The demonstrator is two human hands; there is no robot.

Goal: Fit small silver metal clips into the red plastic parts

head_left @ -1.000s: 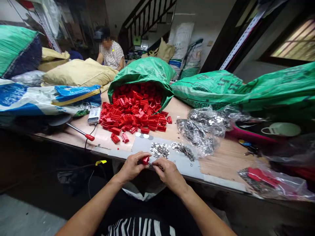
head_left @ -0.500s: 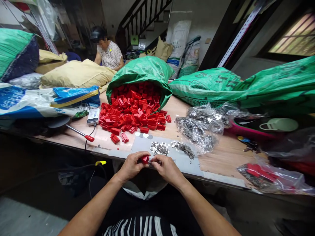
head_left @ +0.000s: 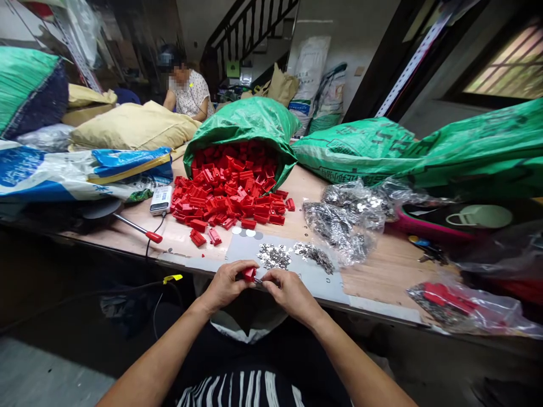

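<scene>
My left hand [head_left: 229, 285] pinches a small red plastic housing [head_left: 249, 274] at the table's front edge. Close on its right, my right hand [head_left: 288, 289] is closed on a thin metal piece [head_left: 258, 281] that points at the housing; its exact kind is too small to make out. Just beyond my hands lie a pile of shiny flat metal parts [head_left: 275, 256] and a second heap of small metal parts [head_left: 316, 255] on a grey sheet [head_left: 305, 282]. Many more red plastic housings [head_left: 229, 189] spill from a green woven sack [head_left: 250, 116].
Clear plastic bags of metal parts [head_left: 339, 226] lie right of the grey sheet. A white device with a cable [head_left: 161, 200] and a red-tipped lever [head_left: 144, 230] are on the left. Green sacks [head_left: 360, 147] line the back right. Another person [head_left: 190, 93] sits behind the table.
My right hand has drawn very slightly away from the red housing, and more of the thin metal piece shows between my hands. The left hand keeps its hold.
</scene>
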